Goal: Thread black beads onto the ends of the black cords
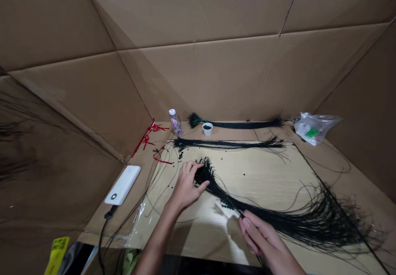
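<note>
A large bundle of thin black cords [262, 213] lies across the board, its knotted or beaded head at the left and its loose ends fanned out to the right. My left hand [187, 186] rests at that head, thumb and fingers apart around its edge. In front of the bundle, my right hand [260, 236] is closed in a pinch on a few black cords. A short cluster of small dark beads or knots [228, 204] sticks out beyond its fingertips. What lies inside the right palm is hidden.
Two more black cord bundles [229, 144] lie behind, near a white cup of black beads [207, 129] and a clear bottle [175, 123]. Red ribbons [148, 137] and a white power bank [123, 185] are left, a plastic bag [315, 128] right. Cardboard walls [198, 77] enclose the board.
</note>
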Available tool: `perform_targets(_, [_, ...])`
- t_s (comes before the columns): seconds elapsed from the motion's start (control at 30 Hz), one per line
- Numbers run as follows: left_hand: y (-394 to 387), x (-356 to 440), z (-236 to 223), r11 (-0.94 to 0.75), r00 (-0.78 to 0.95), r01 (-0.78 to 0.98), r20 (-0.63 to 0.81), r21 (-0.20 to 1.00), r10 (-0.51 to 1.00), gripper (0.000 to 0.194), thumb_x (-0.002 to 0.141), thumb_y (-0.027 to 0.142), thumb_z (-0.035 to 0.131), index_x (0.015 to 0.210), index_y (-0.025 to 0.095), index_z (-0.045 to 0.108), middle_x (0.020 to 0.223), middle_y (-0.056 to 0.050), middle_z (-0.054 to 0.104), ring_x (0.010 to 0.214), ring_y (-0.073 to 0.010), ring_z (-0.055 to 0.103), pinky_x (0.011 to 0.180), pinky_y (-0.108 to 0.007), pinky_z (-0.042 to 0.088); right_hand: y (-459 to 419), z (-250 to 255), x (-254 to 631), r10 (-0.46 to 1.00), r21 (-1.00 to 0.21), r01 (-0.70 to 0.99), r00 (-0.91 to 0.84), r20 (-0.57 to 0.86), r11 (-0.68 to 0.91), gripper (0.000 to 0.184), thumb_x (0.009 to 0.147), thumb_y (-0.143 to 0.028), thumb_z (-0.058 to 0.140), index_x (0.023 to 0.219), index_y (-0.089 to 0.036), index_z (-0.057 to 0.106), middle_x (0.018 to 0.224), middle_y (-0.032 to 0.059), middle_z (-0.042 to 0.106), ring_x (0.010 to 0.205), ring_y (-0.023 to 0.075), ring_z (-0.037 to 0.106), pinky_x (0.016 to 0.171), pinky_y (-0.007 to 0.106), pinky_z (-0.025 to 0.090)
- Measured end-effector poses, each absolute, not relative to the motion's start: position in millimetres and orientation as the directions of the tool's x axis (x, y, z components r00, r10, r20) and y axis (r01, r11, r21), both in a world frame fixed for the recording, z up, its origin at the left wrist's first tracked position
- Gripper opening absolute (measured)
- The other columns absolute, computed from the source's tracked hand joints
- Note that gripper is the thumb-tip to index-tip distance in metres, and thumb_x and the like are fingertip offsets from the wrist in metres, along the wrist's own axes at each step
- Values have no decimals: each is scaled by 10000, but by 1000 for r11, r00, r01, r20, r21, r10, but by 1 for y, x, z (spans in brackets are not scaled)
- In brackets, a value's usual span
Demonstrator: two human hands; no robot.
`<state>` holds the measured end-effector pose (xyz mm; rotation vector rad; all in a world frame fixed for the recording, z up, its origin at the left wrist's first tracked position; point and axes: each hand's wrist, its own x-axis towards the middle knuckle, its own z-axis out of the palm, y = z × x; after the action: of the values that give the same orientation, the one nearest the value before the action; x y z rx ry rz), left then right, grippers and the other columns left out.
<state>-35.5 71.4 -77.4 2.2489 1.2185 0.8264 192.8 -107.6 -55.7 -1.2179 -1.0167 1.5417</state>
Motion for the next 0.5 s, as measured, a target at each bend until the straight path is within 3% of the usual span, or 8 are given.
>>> perform_targets(0.1, [83,-42,-85,-574,485,599,318,558,815,59,993,179,750,1026,217,779,1116,-74,756,1130,-304,632,1052,-489,460,-96,-43,205,971,-964,-127,-78,-226,-234,607,1085,-776,543,816,-235,599,673,-46,490,619,163,431,605,282,369])
perform_targets(0.2, [78,-51,-73,-639,523,601,368,480,769,150,1085,172,640,1008,208,763,1031,-62,781,1054,-274,644,1020,-460,453,-79,-25,211,987,-987,-11,-26,-159,-160,575,1118,-724,518,858,-231,658,756,2,615,728,204,575,728,308,453])
perform_targets(0.37, [47,-55,-33,-744,620,596,416,302,666,223,1164,277,572,1090,190,765,973,-61,785,967,-244,651,978,-420,466,-39,-13,195,991,-969,237,94,92,68,501,1141,-645,511,866,-250,652,891,39,664,917,262,631,849,336,444])
perform_targets(0.5, [25,-51,-8,-829,712,544,451,130,539,275,1182,292,540,1064,155,747,864,-43,752,862,-214,637,859,-378,459,-17,-32,165,998,-984,173,-52,35,43,575,1070,-762,557,854,-242,671,894,61,718,914,281,667,829,342,481])
